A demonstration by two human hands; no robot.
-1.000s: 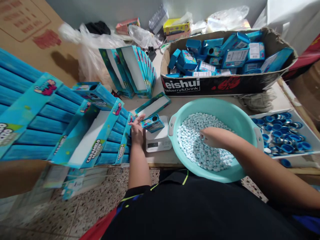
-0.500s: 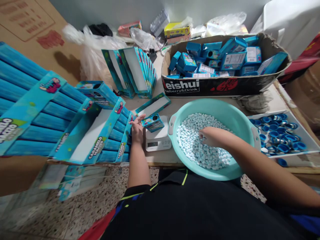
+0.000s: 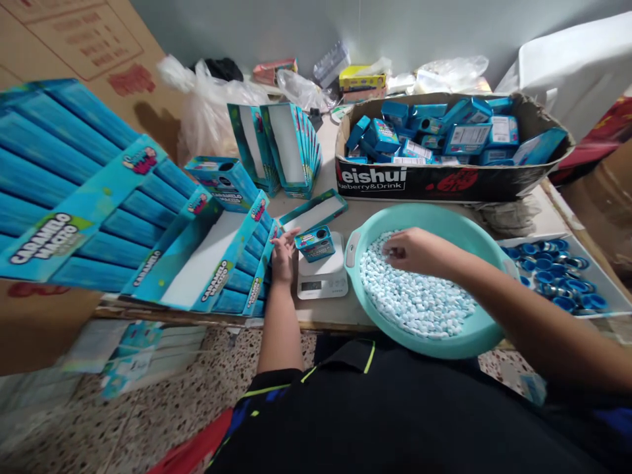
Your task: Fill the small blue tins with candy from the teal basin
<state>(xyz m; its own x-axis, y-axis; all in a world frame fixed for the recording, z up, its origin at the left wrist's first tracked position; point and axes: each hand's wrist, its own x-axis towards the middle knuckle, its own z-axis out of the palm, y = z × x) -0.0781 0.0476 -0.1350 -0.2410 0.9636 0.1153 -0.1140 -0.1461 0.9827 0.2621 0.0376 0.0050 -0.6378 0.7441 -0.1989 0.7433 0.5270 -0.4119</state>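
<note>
The person's left hand (image 3: pixel 285 255) lies open with its fingers spread, its fingertips touching the edge of a row of blue "Caramelo" display cartons (image 3: pixel 224 266) and just beside a white digital kitchen scale (image 3: pixel 322 276). A small blue box (image 3: pixel 315 243) with a round opening sits tilted on the scale's platform, and a flat blue carton tray (image 3: pixel 313 212) lies just behind the scale.

The right hand (image 3: pixel 412 253) reaches into a teal plastic basin (image 3: pixel 424 222), its fingers curled down onto the far edge of a heap of small pale-blue candies (image 3: pixel 415 296). Whether it pinches any candies cannot be told from this view.

Both the scale and the basin stand on the tabletop (image 3: pixel 358 316). Behind them, a cardboard box printed "Meishui" (image 3: pixel 434 183) is filled with more small blue boxes (image 3: pixel 434 128). To the right of the basin, a white tray (image 3: pixel 548 242) holds blue bottle caps (image 3: pixel 555 280), some lying with silver sides showing. More blue cartons (image 3: pixel 291 148) stand folded near the wall, beside loose plastic bags (image 3: pixel 210 108). Below the tabletop's front edge lies a speckled terrazzo floor (image 3: pixel 162 411).
</note>
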